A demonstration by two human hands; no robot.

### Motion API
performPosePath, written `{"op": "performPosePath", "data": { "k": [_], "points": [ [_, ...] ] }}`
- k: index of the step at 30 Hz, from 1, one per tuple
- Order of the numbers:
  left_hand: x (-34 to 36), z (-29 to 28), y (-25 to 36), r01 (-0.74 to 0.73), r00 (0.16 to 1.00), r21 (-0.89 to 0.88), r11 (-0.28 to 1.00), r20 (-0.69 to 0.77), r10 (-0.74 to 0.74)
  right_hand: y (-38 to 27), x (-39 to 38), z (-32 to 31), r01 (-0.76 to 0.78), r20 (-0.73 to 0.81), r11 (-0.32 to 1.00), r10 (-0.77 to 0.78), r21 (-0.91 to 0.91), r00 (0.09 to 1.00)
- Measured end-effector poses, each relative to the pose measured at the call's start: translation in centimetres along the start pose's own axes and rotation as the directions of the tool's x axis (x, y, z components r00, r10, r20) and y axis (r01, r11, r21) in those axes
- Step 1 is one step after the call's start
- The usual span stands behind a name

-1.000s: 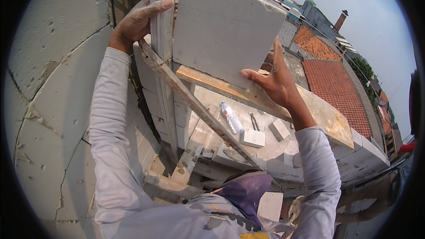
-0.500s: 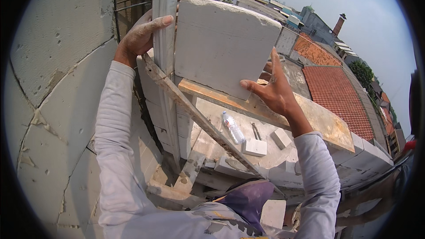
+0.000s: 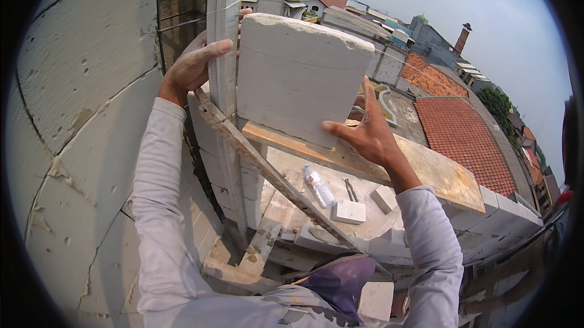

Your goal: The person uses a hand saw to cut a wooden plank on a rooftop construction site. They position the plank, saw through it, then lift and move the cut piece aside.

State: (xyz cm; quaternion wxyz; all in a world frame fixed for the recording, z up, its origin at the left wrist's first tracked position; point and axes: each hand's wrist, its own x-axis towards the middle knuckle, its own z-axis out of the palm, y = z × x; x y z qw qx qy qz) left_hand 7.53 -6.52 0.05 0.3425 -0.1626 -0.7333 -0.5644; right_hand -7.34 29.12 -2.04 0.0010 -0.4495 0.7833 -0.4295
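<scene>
A pale lightweight concrete block (image 3: 301, 72) stands upright on a wooden plank (image 3: 328, 155), its left edge close against a pale upright post (image 3: 224, 54). My left hand (image 3: 188, 69) wraps around this post, thumb on the front and fingertips showing past the far side, near the block's upper left corner. At the block's right edge, my right hand (image 3: 371, 130) grips it, thumb on the lower front face and fingers partly hidden behind. A narrow wooden strip (image 3: 274, 173) slants down to the right from below my left hand.
A pale block wall (image 3: 91, 60) rises close on the left. Below the plank lie a plastic water bottle (image 3: 319, 185), pliers-like tool (image 3: 351, 190) and small block pieces (image 3: 349, 212). A thin string (image 3: 413, 65) runs right of the block. Tiled roofs (image 3: 462, 136) stretch beyond.
The block and my right hand have shifted slightly left toward the post. My left hand keeps its hold. The view has tilted a little, and the string now shows.
</scene>
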Motion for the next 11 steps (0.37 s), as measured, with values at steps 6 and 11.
{"op": "performPosePath", "data": {
  "k": [6,11],
  "points": [
    [0.1,-2.0,-1.5,0.112,0.994,-0.033,0.993,-0.006,-0.113,1.0,0.5,0.3,0.029,-0.023,0.999,-0.028,0.044,0.999],
    [-0.1,-1.1,-0.4,0.113,0.994,-0.045,0.993,0.007,-0.113,1.6,0.8,0.4,0.101,-0.031,0.995,-0.101,-0.013,0.994]
  ]
}}
